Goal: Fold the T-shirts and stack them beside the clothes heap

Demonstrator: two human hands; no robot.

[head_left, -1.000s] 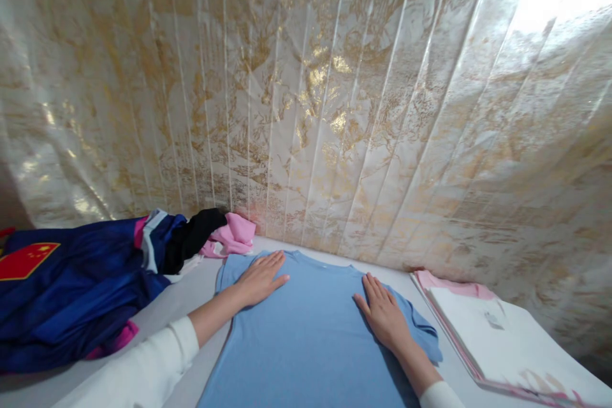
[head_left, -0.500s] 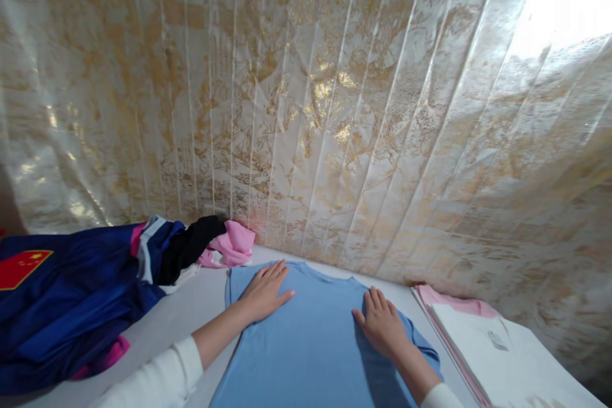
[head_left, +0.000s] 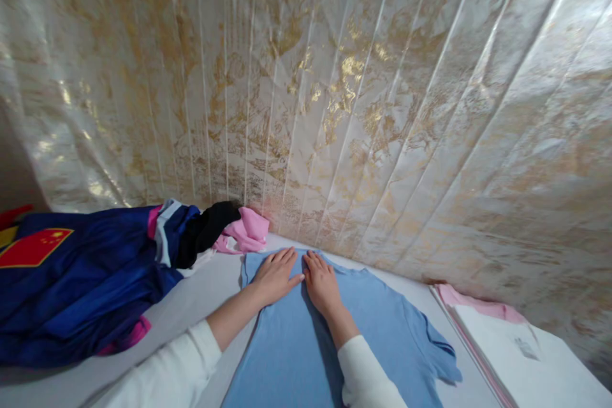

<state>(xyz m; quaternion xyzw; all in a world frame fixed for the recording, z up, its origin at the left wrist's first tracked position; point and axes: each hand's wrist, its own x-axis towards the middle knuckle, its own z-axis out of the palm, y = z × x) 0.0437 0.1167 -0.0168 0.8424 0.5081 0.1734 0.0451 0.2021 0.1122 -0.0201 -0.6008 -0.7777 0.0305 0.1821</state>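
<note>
A light blue T-shirt (head_left: pixel 382 325) lies spread on the white surface, its neckline toward the wall and its lower part cut off by the frame. My left hand (head_left: pixel 277 277) rests flat on the shirt's upper left shoulder, fingers stretched out. Close beside it, my right hand (head_left: pixel 321 280) lies on the cloth near the neckline with its fingers extended. Neither hand grasps the fabric. The shirt's right sleeve (head_left: pixel 442 357) is loosely folded at its edge.
A heap of dark blue clothing (head_left: pixel 95 287) with a red flag patch lies on the left. Next to it are a black cloth (head_left: pixel 210 229) and a pink cloth (head_left: pixel 251 229). Folded white and pink garments (head_left: pixel 521 344) are stacked at right. A shiny gold-patterned wall covering (head_left: pixel 306 89) rises behind.
My right hand has moved left across the shirt, from its right shoulder to beside my left hand. The left hand stays on the left shoulder. The camera view has shifted slightly.
</note>
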